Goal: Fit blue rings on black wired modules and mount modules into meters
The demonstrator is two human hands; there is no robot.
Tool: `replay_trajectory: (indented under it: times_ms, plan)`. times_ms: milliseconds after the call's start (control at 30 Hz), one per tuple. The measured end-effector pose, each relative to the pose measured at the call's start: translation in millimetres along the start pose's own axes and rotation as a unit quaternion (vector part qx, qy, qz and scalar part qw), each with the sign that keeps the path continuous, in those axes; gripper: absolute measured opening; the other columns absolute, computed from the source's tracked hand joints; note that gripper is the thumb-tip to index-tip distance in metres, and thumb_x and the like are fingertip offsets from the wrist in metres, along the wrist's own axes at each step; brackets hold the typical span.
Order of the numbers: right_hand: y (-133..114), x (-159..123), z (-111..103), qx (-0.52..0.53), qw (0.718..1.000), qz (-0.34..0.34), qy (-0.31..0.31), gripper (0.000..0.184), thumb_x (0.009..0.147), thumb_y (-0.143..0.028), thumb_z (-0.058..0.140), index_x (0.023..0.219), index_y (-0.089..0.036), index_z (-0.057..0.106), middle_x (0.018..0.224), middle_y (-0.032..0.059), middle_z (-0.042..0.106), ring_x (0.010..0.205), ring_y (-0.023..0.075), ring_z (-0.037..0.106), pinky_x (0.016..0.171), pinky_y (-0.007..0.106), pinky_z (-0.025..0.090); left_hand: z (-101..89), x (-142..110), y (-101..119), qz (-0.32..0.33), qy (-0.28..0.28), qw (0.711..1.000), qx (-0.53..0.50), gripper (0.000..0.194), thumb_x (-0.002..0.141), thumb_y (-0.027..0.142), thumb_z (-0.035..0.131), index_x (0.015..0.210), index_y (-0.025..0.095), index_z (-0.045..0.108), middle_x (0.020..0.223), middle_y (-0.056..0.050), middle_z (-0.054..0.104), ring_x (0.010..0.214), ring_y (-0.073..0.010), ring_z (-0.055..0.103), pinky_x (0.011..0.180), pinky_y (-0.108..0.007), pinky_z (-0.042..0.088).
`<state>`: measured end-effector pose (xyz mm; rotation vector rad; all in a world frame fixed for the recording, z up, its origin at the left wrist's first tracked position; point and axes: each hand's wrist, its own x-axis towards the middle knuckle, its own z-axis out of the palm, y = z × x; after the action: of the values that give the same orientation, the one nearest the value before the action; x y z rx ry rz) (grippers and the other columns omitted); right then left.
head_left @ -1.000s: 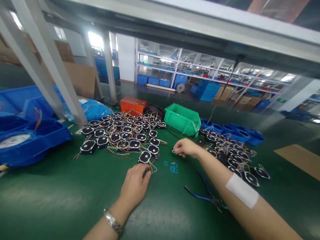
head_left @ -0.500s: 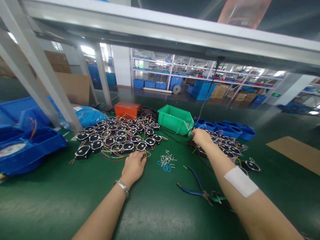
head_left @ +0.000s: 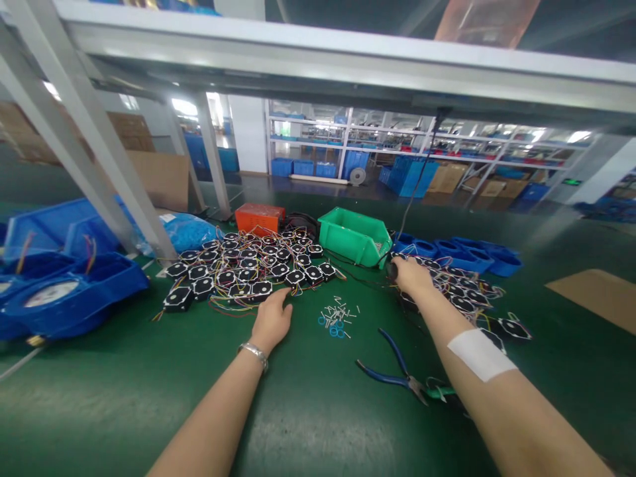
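My left hand [head_left: 272,318] lies on the green table with its fingers stretched out, the tips at the near edge of a small square motor [head_left: 297,278] with wires. Further right, my right hand [head_left: 411,277] is closed around a dark, round-ended tool [head_left: 392,270] beside the green bin [head_left: 354,237]; the grip hides most of the tool. Between my hands lies a loose heap of silver screws [head_left: 338,313], with several blue rings [head_left: 334,331] at its near side. Blue-handled cutting pliers [head_left: 408,382] rest open, nearer to me.
Many black motors with coloured wires [head_left: 248,264] cover the left back. More motors [head_left: 462,303] sit under and beyond my right forearm. Blue plastic housings [head_left: 74,291] stand at left, an orange box [head_left: 259,217] behind. A cord [head_left: 416,179] hangs from the overhead beam [head_left: 318,59].
My right hand has gone from above the rings to the dark tool near the bin. A heap of screws now lies by the rings. The motor near my left hand has shifted away into the group.
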<state>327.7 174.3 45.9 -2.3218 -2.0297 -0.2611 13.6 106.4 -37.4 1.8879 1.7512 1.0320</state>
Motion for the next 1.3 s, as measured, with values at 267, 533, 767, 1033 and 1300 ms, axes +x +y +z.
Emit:
replay_trajectory:
  times_ms: [267, 533, 767, 1033, 1300]
  plan:
    - [-43.5, -82.5, -58.3, 0.143, 0.953, -0.07, 0.258, 0.044, 0.073, -0.025, 0.05, 0.116, -0.019, 0.041, 0.11, 0.0104, 0.038, 0.093, 0.0206, 0.045, 0.077, 0.03, 0.04, -27.7, -44.2, 46.3, -0.065, 0.017, 0.98, -0.187, 0.035, 0.075, 0.035, 0.044, 0.101, 0.014, 0.054, 0.102, -0.011, 0.058, 0.09, -0.0213, 0.055, 0.074, -0.034, 0.045]
    - [-120.7, -168.3, -50.7, 0.346, 0.878, -0.327, -0.039, 0.052, 0.067, -0.018, 0.058, 0.116, -0.024, 0.042, 0.104, 0.0044, 0.041, 0.094, 0.0124, 0.044, 0.085, 0.025, 0.038, -37.8, -93.1, 81.0, -0.214, -0.177, 0.707, -0.651, 0.03, 0.072, 0.03, 0.056, 0.098, 0.015, 0.052, 0.091, -0.009, 0.061, 0.073, -0.0166, 0.059, 0.067, -0.031, 0.046]
    - [-96.1, -125.2, -0.7, 0.318, 0.937, -0.131, -0.065, 0.013, 0.074, -0.019, 0.05, 0.084, -0.017, 0.058, 0.085, 0.0014, 0.049, 0.075, 0.0078, 0.047, 0.072, 0.021, 0.037, -29.1, -90.2, 51.2, -0.314, -0.111, 0.739, -0.586, 0.032, 0.064, 0.025, 0.064, 0.089, 0.008, 0.053, 0.069, -0.007, 0.063, 0.055, -0.0114, 0.058, 0.049, -0.019, 0.041]
    - [-93.9, -108.2, 26.0, 0.183, 0.972, -0.135, -0.063, 0.014, 0.077, -0.025, 0.048, 0.077, -0.02, 0.061, 0.079, 0.001, 0.05, 0.074, 0.0083, 0.047, 0.066, 0.019, 0.032, -33.1, -90.2, 46.5, -0.282, -0.131, 0.751, -0.583, 0.027, 0.067, 0.024, 0.061, 0.088, 0.014, 0.046, 0.078, -0.009, 0.065, 0.045, -0.0077, 0.054, 0.041, -0.016, 0.036]
    - [-98.9, -110.9, 26.2, 0.133, 0.974, -0.163, -0.077, 0.012, 0.076, -0.027, 0.052, 0.078, -0.019, 0.06, 0.08, 0.0019, 0.05, 0.076, 0.0101, 0.048, 0.068, 0.02, 0.032, -36.4, -98.4, 58.0, -0.303, -0.135, 0.706, -0.626, 0.029, 0.061, 0.025, 0.066, 0.081, 0.013, 0.048, 0.072, -0.009, 0.065, 0.066, -0.0187, 0.061, 0.061, -0.029, 0.046]
